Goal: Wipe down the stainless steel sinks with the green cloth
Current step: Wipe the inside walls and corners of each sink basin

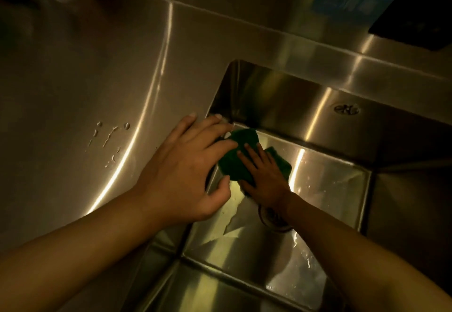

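My right hand [265, 177] is flat and open, pressing the green cloth [241, 157] down on the bottom of the shiny sink [325, 186], in the far left corner. My left hand [186, 164] rests open on the sink's edge, fingers spread, touching the cloth.

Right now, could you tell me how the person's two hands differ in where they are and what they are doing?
The left hand rests up on the sink rim, fingers spread, only its fingertips reaching the green cloth. The right hand is down inside the basin, pressed flat on the cloth against the bottom. The left hand looks larger, being nearer the camera. Both are bare and palm-down.
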Available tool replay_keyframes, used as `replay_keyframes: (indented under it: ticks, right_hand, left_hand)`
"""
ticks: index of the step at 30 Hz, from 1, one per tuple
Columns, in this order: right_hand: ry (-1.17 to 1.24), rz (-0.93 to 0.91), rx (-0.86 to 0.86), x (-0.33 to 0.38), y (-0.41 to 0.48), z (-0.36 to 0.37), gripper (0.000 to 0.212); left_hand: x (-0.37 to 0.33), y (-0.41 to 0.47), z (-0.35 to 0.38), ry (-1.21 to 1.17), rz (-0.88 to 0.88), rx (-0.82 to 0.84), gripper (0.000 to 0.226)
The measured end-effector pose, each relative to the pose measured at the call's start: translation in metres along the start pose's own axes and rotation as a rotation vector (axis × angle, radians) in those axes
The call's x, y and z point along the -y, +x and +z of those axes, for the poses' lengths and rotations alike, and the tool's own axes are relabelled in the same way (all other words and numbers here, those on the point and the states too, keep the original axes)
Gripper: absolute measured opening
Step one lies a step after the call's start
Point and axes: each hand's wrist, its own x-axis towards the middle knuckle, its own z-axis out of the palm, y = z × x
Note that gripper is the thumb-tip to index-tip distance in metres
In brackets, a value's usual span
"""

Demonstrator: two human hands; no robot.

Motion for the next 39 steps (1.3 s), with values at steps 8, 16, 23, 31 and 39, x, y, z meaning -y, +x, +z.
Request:
replay_keyframes:
  ticks: [8,16,23,31,39]
  right_hand:
    - [0.028,-0.193,0.047,0.055,-0.064,0.066,0.08]
    - [-0.083,-0.346,0.233,0.045,-0.165,0.089,0.096]
    - [-0.143,-0.095,0.282,-0.011,-0.217,0.048,0.089]
    - [0.157,0.694,-0.082,-0.054,-0.182,0.015,0.08]
    - [0.199,0.805,-0.329,-0.054,-0.061,-0.006,0.078]
  left_hand:
    - [-0.002,0.001,-0.005,0.019,-0.017,0.085,0.053]
    - [-0.004,0.0,-0.006,0.028,0.024,0.107,0.051]
    - [-0.001,-0.003,-0.008,-0.051,0.259,0.171,0.042]
    - [0.0,-0.001,-0.009,-0.088,0.221,0.223,0.051]
    - [-0.002,0.0,-0.009,-0.052,0.196,0.263,0.054]
